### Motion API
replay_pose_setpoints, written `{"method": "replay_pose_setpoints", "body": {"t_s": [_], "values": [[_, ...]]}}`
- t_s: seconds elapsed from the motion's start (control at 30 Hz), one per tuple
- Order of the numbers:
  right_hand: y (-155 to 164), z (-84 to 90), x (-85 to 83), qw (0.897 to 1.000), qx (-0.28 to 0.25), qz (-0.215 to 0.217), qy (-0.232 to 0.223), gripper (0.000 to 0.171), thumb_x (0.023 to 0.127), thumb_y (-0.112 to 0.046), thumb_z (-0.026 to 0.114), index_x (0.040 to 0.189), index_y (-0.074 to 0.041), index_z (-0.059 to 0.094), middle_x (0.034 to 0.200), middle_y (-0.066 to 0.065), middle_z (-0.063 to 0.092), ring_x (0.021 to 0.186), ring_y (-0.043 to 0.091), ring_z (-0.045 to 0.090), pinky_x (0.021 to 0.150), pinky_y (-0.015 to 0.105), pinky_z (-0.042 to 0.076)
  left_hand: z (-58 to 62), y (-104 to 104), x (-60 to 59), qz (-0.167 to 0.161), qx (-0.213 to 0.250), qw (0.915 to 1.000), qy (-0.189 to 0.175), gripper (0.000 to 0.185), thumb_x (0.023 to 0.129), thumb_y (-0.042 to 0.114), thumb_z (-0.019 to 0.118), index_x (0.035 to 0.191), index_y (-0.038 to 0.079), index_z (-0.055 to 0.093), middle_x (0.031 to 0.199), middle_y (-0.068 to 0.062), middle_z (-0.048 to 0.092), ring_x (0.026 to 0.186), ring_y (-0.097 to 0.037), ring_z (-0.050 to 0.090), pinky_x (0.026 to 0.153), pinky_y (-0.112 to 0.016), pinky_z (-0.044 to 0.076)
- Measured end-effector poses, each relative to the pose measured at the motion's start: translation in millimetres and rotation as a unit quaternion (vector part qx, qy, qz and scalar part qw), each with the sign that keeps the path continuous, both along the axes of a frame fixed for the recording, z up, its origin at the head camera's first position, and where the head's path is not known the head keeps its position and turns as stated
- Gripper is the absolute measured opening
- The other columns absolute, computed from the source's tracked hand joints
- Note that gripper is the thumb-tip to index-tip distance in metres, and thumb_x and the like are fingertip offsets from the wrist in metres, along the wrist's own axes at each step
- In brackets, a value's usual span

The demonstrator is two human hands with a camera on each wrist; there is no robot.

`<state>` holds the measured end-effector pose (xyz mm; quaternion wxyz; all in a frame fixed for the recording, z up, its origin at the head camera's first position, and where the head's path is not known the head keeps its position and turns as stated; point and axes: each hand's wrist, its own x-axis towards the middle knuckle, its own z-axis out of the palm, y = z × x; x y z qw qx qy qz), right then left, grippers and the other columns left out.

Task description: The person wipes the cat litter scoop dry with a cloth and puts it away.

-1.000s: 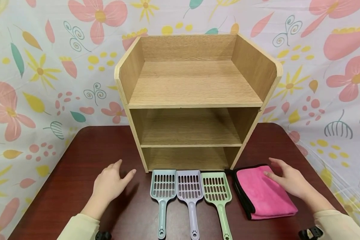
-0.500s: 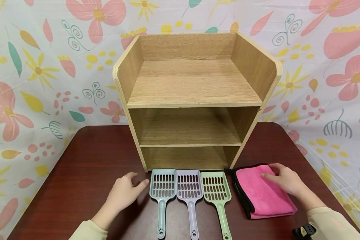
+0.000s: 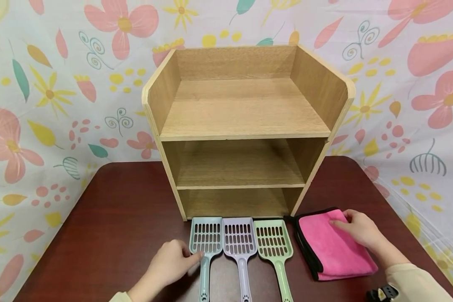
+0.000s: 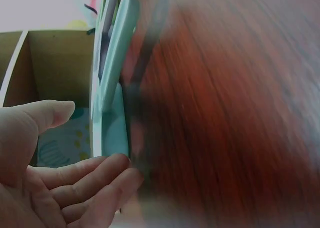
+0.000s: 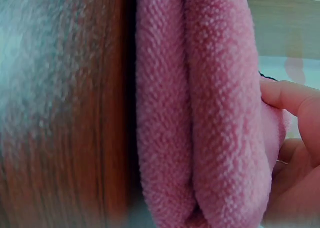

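Observation:
A blue litter scoop, a purple litter scoop and a green litter scoop lie side by side, handles toward me. My left hand is at the blue scoop's left side, its thumb over the neck. In the left wrist view, thumb and fingers are spread apart beside that scoop; any contact is hard to tell. My right hand holds the edge of a folded pink towel with black trim. The right wrist view shows its thumb on the cloth, fingers partly hidden behind the fold.
A wooden shelf unit with an upper tray and two lower compartments stands behind the scoops. The dark red-brown table extends to either side. A flower-printed cloth hangs behind.
My left hand has moved right and toward me, from the bare table to the blue scoop's neck. My right hand has lowered onto the towel's edge. Scoops and towel stay in place.

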<state>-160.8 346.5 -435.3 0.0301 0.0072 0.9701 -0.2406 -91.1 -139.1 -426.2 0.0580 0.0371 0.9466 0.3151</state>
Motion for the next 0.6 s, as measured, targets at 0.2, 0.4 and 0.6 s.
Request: {"method": "replay_pose_setpoints", "body": {"t_s": [0.2, 0.4, 0.6], "values": [[-1.6, -1.6, 4.4, 1.0, -0.011, -0.007, 0.0, 0.038, 0.086, -0.038, 0.065, 0.092, -0.001, 0.061, 0.069, 0.003, 0.056, 0.066, 0.016, 0.046, 0.057, 0.027, 0.036, -4.8, 12.0, 6.9, 0.001, -0.051, 0.9987, 0.008, 0.046, 0.075, 0.055, 0.069, 0.05, 0.02, 0.053, 0.05, 0.009, 0.05, 0.048, -0.009, 0.044, 0.043, -0.029, 0.034], [-3.6, -1.3, 3.6, 0.999, -0.031, -0.016, 0.006, 0.035, 0.087, -0.036, 0.063, 0.09, -0.001, 0.061, 0.068, 0.003, 0.055, 0.065, 0.014, 0.045, 0.055, 0.025, 0.036, -8.9, 21.1, 8.3, 0.002, -0.11, 0.9931, 0.041, 0.05, 0.07, 0.056, 0.071, 0.045, 0.02, 0.046, 0.049, 0.004, 0.048, 0.047, -0.012, 0.047, 0.04, -0.034, 0.032], [-3.8, 0.9, 1.2, 0.996, -0.082, -0.022, -0.021, 0.039, 0.091, -0.036, 0.058, 0.099, 0.003, 0.057, 0.078, 0.007, 0.057, 0.068, 0.012, 0.046, 0.057, 0.024, 0.039, -11.2, 26.2, 4.8, -0.005, -0.133, 0.9891, 0.063, 0.051, 0.068, 0.052, 0.074, 0.046, 0.018, 0.043, 0.051, 0.002, 0.049, 0.047, -0.015, 0.049, 0.039, -0.035, 0.033]]}}
